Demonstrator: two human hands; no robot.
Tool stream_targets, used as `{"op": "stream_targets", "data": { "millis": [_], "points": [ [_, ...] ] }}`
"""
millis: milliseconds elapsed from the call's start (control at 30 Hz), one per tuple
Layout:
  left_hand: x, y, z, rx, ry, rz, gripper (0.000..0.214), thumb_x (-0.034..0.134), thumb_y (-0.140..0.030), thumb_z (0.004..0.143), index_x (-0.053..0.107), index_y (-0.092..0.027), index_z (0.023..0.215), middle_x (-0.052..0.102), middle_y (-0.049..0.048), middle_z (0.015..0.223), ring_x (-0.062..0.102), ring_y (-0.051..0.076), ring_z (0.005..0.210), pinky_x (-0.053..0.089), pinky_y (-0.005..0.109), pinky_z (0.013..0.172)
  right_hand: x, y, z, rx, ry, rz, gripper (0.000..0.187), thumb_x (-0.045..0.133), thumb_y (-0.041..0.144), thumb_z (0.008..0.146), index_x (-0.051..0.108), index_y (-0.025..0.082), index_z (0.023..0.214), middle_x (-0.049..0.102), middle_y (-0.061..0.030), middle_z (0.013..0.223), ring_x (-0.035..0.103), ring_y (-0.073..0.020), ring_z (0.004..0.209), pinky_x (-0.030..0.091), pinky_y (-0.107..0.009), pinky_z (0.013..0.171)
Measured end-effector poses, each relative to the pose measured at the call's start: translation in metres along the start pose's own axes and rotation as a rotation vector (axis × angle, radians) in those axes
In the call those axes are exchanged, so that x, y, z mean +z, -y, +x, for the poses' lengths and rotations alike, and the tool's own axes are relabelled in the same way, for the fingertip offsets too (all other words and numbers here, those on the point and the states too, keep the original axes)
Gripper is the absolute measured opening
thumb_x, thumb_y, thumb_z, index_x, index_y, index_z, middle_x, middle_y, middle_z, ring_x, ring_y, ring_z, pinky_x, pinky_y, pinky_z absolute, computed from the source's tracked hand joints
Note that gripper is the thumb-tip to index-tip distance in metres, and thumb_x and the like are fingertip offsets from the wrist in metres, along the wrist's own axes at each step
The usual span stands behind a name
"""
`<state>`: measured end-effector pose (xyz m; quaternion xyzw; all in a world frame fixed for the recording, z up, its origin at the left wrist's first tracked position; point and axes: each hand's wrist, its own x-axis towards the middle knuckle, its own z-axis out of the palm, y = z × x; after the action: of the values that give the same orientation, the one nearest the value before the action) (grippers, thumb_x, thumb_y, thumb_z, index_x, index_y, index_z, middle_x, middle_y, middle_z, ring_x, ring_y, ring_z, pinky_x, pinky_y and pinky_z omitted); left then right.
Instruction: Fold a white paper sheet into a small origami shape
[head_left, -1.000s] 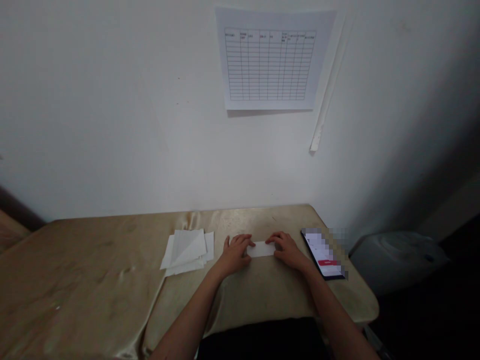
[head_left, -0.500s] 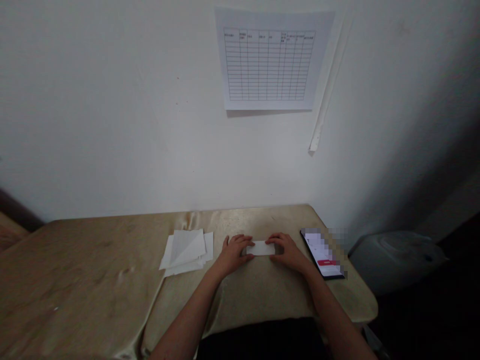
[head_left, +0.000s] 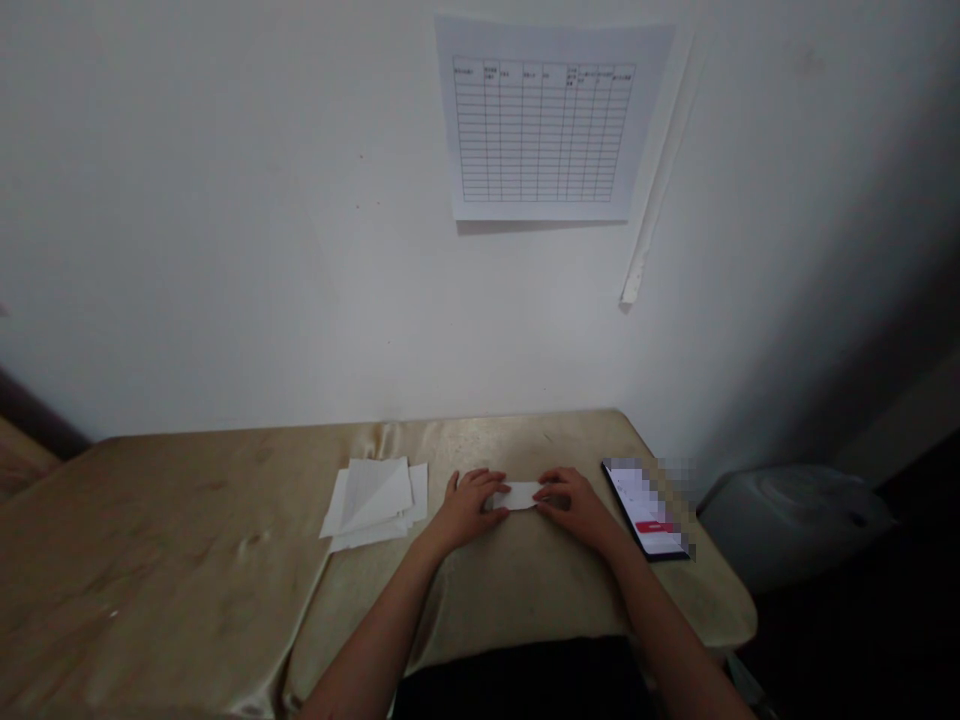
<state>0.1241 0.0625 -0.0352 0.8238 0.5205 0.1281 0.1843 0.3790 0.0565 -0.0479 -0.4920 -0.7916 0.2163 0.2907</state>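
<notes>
A small white strip of folded paper (head_left: 519,495) lies on the table between my hands. My left hand (head_left: 474,505) grips its left end, thumb at the near edge and fingers at the far edge. At the right end, my right hand (head_left: 571,503) pinches the paper between thumb and fingers, and that end looks slightly lifted or bent. Left of my left hand sits a loose stack of white paper sheets (head_left: 375,500), overlapping at different angles.
A phone (head_left: 637,510) with a lit screen lies to the right of my right hand. The table (head_left: 187,560) has a wrinkled gold-brown cover and stands against a white wall. A printed table sheet (head_left: 544,130) hangs there. Beyond the right edge is a pale plastic-looking bulk (head_left: 787,520).
My right hand's fingers have closed nearer together on the paper's right end, which now curves slightly. My left hand has stayed in place.
</notes>
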Motion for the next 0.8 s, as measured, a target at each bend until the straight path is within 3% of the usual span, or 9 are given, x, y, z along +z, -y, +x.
{"op": "stream_targets", "data": {
  "millis": [333,800],
  "points": [
    [0.016,-0.015,0.001,-0.07,-0.164,0.035,0.031,0.066,-0.038,0.086,0.063,-0.027,0.115,0.06,0.0042,0.141,0.045,0.027,0.137,0.014,0.061,0.12,0.006,0.012,0.0,-0.098,0.053,-0.057,0.011,0.068,0.029,0.09,0.077,0.028,0.094,0.066,-0.0039,0.114,0.058,-0.0205,0.112,0.042,-0.037,0.104],
    [0.01,-0.019,0.001,-0.074,-0.117,0.009,0.032,0.073,-0.037,0.08,0.065,-0.03,0.11,0.06,0.0014,0.14,0.045,0.029,0.136,0.012,0.065,0.119,0.002,0.001,0.005,-0.059,0.009,-0.03,0.009,0.069,0.027,0.088,0.078,0.025,0.088,0.072,-0.0037,0.096,0.061,-0.0212,0.1,0.042,-0.037,0.096]
  ]
}}
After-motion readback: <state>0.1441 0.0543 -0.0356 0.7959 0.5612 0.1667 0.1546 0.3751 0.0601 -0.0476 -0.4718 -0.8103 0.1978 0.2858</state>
